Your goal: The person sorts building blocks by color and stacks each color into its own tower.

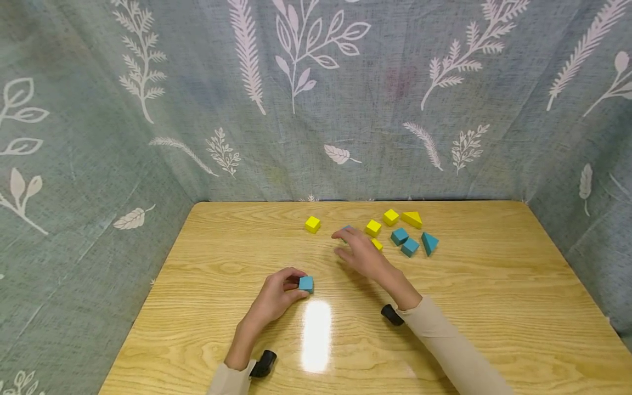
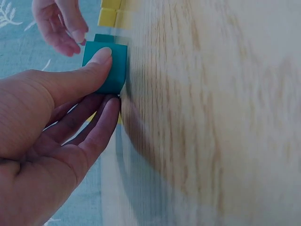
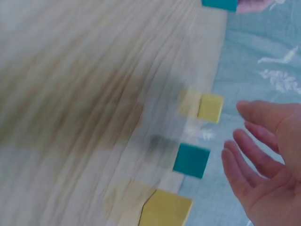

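My left hand [image 1: 275, 294] pinches a blue cube [image 1: 306, 285] on the wooden table, its thumb on the near side and fingers on the far side. In the left wrist view the thumb presses one face of that cube [image 2: 111, 77]. My right hand [image 1: 364, 257] is held over the table with fingers spread and nothing between them. Just beyond its fingertips another blue cube [image 1: 347, 227] is mostly hidden by the hand. The right wrist view has this cube [image 3: 192, 160] apart from the fingers, with a yellow cube [image 3: 210, 108] farther off.
Right of the right hand are several yellow cubes [image 1: 373, 227], two blue cubes [image 1: 399, 236], a yellow triangular block [image 1: 412, 219] and a blue triangular block [image 1: 429, 243]. A lone yellow cube [image 1: 312, 224] sits near the back edge. Patterned cloth [image 1: 316, 142] hangs behind the table [image 1: 494, 307].
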The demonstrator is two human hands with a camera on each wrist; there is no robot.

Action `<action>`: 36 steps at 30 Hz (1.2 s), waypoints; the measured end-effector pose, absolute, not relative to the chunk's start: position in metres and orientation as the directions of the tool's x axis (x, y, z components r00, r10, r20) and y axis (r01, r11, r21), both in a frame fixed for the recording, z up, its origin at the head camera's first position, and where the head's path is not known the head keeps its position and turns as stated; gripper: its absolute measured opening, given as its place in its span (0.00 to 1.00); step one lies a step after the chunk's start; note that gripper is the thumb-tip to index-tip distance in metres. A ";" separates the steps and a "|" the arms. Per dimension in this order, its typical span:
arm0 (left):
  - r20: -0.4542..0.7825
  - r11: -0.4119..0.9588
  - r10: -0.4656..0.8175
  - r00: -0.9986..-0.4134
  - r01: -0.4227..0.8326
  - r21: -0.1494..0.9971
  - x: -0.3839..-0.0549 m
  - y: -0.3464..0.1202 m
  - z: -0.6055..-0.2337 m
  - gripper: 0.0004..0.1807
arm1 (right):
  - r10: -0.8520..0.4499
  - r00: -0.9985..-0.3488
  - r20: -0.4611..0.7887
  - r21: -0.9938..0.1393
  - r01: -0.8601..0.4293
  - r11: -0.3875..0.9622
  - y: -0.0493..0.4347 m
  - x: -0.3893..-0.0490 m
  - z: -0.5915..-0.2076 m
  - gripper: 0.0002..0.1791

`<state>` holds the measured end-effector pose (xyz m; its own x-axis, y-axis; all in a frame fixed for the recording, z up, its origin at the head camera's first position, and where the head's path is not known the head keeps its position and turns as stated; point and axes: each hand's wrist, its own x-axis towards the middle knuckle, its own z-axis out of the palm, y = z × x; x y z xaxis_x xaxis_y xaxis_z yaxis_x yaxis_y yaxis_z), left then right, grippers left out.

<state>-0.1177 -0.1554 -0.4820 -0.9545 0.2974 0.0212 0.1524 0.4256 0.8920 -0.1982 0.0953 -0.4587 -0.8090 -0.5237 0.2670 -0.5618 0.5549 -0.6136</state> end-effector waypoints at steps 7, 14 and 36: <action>0.019 0.421 0.300 -0.954 0.151 0.894 -0.117 -0.156 -0.481 0.18 | -0.501 -0.827 0.256 -0.458 -0.560 0.690 0.103 -0.213 -0.462 0.23; 0.020 0.418 0.304 -0.952 0.152 0.896 -0.117 -0.156 -0.482 0.18 | -0.521 -0.829 0.203 -0.455 -0.551 0.699 0.106 -0.219 -0.463 0.24; 0.023 0.410 0.310 -0.950 0.155 0.899 -0.116 -0.158 -0.483 0.18 | -0.534 -0.828 0.172 -0.626 -0.511 0.589 0.113 -0.218 -0.465 0.19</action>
<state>-0.1161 -0.1575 -0.4825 -0.9504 0.3101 0.0229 0.1554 0.4098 0.8989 -0.2179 0.1134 -0.4651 -0.8277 -0.5341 0.1722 -0.5105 0.5892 -0.6263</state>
